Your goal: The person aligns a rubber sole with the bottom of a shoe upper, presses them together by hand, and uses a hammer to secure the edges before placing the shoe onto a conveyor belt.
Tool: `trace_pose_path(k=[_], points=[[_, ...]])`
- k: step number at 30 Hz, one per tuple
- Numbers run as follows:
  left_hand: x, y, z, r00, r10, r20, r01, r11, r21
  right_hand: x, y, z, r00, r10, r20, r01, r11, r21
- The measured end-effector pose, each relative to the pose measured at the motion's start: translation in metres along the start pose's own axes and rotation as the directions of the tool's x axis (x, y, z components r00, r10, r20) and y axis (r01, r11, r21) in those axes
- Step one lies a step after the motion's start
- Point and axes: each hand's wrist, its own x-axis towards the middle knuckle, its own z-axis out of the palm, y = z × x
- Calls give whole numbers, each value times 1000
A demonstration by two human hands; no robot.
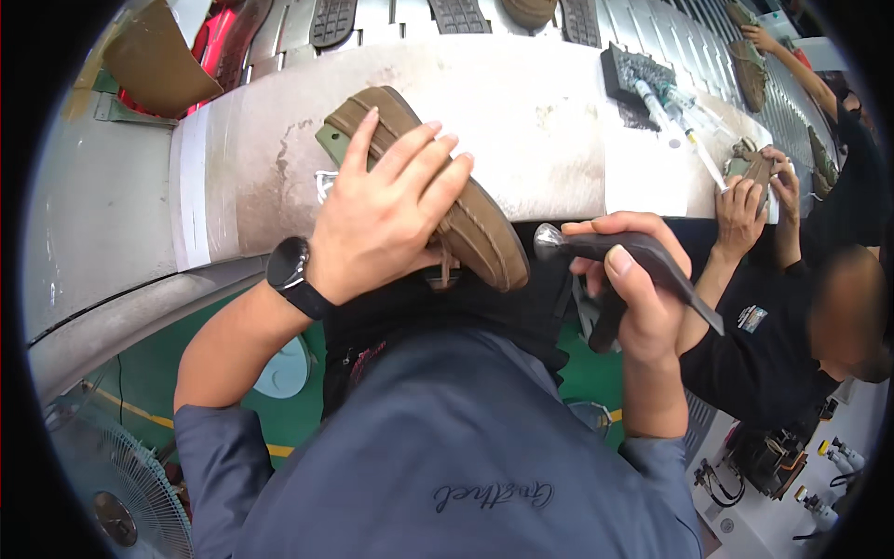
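A brown and green shoe (489,238) lies on its side at the table's near edge, its toe reaching past the edge toward me. My left hand (382,200) grips it from above, with the fingers spread over its side and the thumb mostly hidden beneath. In my right hand (647,298) is a dark hammer (633,250), held close up under its head. Its shiny round face points left at the shoe's toe, a short gap away, and its thin flat end points to the lower right. A white lace shows beside my left wrist.
A pale covered worktable (545,130) runs before me, with a slatted conveyor (629,23) carrying shoes and soles behind. Syringes (656,102) lie near a black box. At right, a co-worker's hands (745,210) work on another shoe. A fan (121,494) stands lower left.
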Motion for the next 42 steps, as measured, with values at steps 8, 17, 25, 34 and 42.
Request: trace_pose_path(k=[8,17,25,34,42], points=[[-10,-1,10,997,-45,-61,41,997,-66,-3,5,-2,996,-58,-61,61,997,42],[-26,-10,31,976,-37,-213,-1,984,-176,69,-19,33,913,216,346,-172,973,-156],[-37,-5,58,875,-116,-470,13,976,-216,94,-18,60,940,100,326,-9,963,-269],[-47,-7,73,816,-159,-556,9,965,-262,123,-55,99,807,223,548,234,730,-642],[-47,-1,80,754,-156,-638,-6,970,-243,125,-45,108,943,-183,280,271,908,-320]])
